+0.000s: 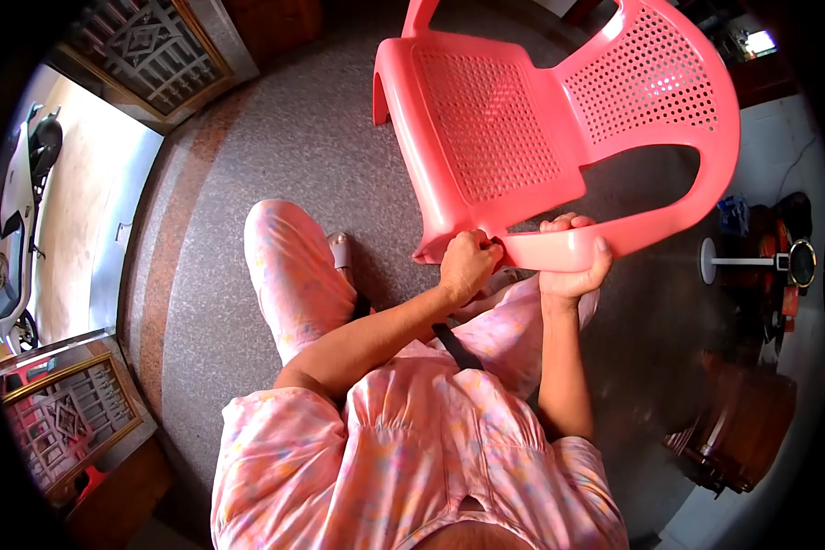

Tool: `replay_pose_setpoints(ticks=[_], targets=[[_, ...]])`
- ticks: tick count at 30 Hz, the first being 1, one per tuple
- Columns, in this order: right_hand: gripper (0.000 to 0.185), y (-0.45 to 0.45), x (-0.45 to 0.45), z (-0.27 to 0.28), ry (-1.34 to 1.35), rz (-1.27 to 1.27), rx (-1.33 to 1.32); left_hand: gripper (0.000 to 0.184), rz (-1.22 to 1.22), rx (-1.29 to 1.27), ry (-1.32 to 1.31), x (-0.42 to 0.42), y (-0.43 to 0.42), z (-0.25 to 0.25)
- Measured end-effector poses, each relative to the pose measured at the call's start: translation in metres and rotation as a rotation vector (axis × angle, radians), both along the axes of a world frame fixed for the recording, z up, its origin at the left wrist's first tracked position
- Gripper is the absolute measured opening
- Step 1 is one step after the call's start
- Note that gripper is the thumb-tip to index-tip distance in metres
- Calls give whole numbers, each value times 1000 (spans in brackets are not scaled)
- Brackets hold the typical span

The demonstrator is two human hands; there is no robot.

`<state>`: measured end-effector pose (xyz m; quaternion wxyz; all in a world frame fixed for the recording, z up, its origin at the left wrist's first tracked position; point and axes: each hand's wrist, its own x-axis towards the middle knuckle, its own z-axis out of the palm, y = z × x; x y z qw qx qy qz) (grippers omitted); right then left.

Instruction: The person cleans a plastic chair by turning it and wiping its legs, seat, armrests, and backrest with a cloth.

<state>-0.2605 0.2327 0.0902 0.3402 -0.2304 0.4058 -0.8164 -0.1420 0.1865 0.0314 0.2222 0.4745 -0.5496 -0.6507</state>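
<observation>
A pink plastic armchair (500, 128) with a perforated seat and back is tipped at an angle in front of my knees. My right hand (573, 275) wraps around its near armrest from below, with the thumb on one side and the fingertips over the other. My left hand (470, 266) is closed against the front end of that armrest, where it meets the leg by the seat corner. Something small and dark shows at its fingertips, but what it holds is hidden.
Speckled grey floor (238, 165) surrounds me, with a brown border strip at the left. A motorcycle (14, 238) stands beyond the doorway. Ornate metal grille panels (156, 55) flank the opening. Dark wooden furniture (742, 422) and a white-stemmed object (742, 261) are at the right.
</observation>
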Motion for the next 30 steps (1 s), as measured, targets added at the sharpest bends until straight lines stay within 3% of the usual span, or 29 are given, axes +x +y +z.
replay_pose_setpoints(ticks=[2,5,10,13,15,18,22,25,26,29,30], targets=[[39,0,2,2,0,-2,9,17,6,-85,-32,0,2,9],[39,0,2,1,-14,-6,9,18,-2,-59,138,-1,13,33],[40,0,1,2,16,-13,36,15,2,28,53,-6,2,-9],[40,-1,3,2,-19,-30,20,21,-50,46,-100,3,1,24],[39,-2,2,3,-28,-22,13,22,-66,-22,52,1,9,31],[39,0,0,0,-29,-9,4,22,-29,-8,44,3,7,36],[39,-1,-2,-2,48,-1,5,18,-43,-31,-29,0,-2,-18],[39,-1,1,0,-26,-11,-3,17,-4,-138,83,1,10,18],[39,0,1,0,-28,-14,0,19,-6,-51,161,-2,13,23],[40,-1,0,1,-2,-11,5,21,-13,-14,121,-1,10,27],[40,-1,0,0,-13,-6,0,21,25,-138,-6,-2,8,18]])
